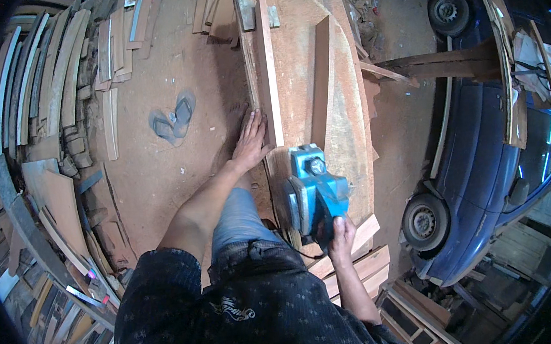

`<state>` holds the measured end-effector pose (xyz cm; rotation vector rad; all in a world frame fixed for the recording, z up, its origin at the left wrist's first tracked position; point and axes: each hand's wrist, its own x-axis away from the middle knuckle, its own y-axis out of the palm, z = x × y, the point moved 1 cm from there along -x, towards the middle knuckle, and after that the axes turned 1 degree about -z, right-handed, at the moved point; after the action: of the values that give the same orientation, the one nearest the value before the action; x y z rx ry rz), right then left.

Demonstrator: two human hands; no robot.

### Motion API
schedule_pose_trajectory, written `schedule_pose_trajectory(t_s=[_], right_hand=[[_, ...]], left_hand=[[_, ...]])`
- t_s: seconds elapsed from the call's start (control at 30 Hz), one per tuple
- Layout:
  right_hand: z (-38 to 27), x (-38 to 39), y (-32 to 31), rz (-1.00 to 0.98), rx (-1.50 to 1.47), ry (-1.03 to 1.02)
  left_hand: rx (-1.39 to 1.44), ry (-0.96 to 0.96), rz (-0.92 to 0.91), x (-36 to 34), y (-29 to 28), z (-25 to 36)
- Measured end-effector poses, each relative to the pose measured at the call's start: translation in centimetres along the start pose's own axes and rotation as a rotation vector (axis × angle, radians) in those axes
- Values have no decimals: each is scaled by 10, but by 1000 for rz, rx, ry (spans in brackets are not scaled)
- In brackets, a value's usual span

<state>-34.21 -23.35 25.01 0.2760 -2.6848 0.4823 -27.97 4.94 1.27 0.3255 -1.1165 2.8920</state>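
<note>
My right hand (342, 239) is wrapped round the rear handle of a blue electric planer (324, 190), which stands on the near part of a wooden workbench (296, 72). A long narrow wooden strip (269, 74) lies lengthwise near the left side of the bench, its near end just beyond the planer. Beside that near end, my left hand (251, 140) rests with its fingers stretched out, against the bench's left edge; the exact contact of the thumb with the strip is hard to make out. A second wooden piece (324, 79) lies slanted to the right of the strip.
A small block (273, 16) sits at the strip's far end. Flip-flops (174, 118) lie on the dusty floor at left, near stacked planks (50, 74). More boards (363, 272) lie at lower right. A blue car (483, 147) stands to the right.
</note>
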Motion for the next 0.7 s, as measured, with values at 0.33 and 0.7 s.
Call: schedule_pose_trajectory(t_s=[0.33, 0.7], right_hand=[[-13, -54, 83, -65, -19, -57], [-62, -138, 134, -19, -49, -95]], left_hand=[[3, 136, 46, 1, 10, -22], [-329, 167, -31, -9, 7, -14]])
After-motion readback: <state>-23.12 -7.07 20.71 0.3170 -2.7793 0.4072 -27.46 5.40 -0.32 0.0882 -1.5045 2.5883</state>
